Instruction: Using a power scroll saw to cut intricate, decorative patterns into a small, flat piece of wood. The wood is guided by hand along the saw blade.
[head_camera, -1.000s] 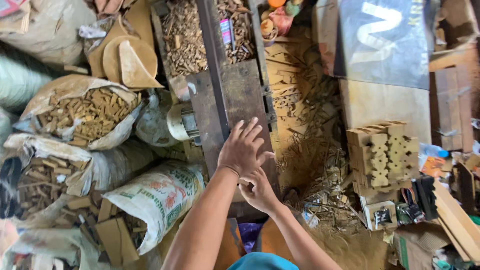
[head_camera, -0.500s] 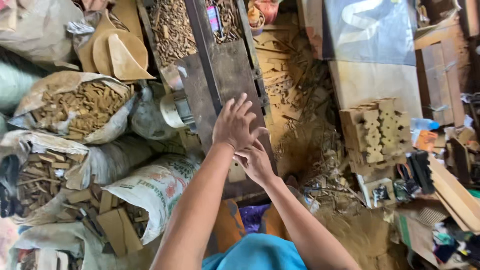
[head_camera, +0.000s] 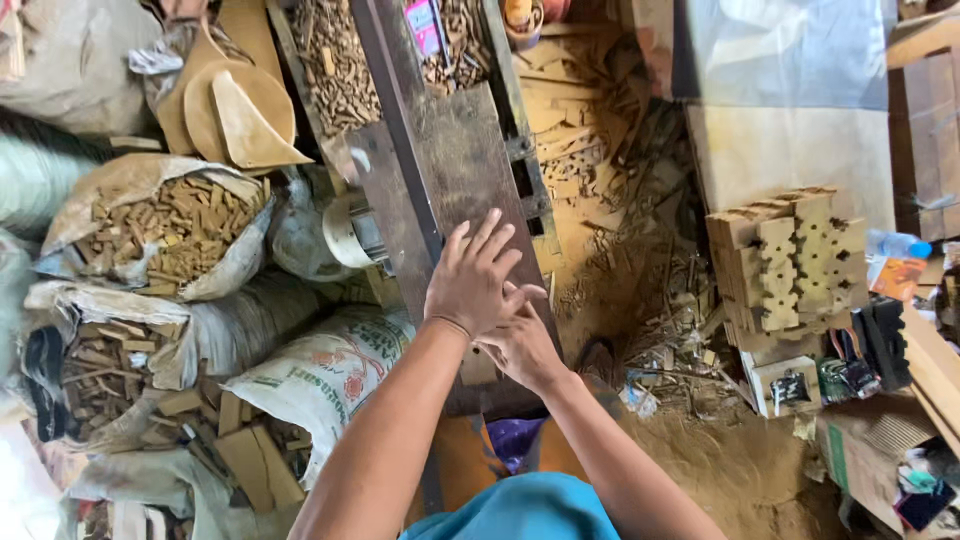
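Note:
My left hand (head_camera: 474, 282) is stretched out with its fingers spread, palm down, above the dark metal machine table (head_camera: 470, 150). My right hand (head_camera: 522, 347) lies just below and behind it, touching the left palm, with its fingertips hidden under the left hand. I see nothing held in the left hand. A small pale wooden piece (head_camera: 478, 366) shows by the right wrist, and I cannot tell whether the right hand touches it.
Sacks of small wooden offcuts (head_camera: 165, 232) crowd the left side, with a printed white sack (head_camera: 320, 375) close to my left arm. A stack of notched wooden blocks (head_camera: 790, 262) stands at the right. Sawdust and wood scraps (head_camera: 620, 250) cover the floor.
Both hands stay together over the machine table and shift slightly toward the centre of the view as my head moves. The left fingers remain spread.

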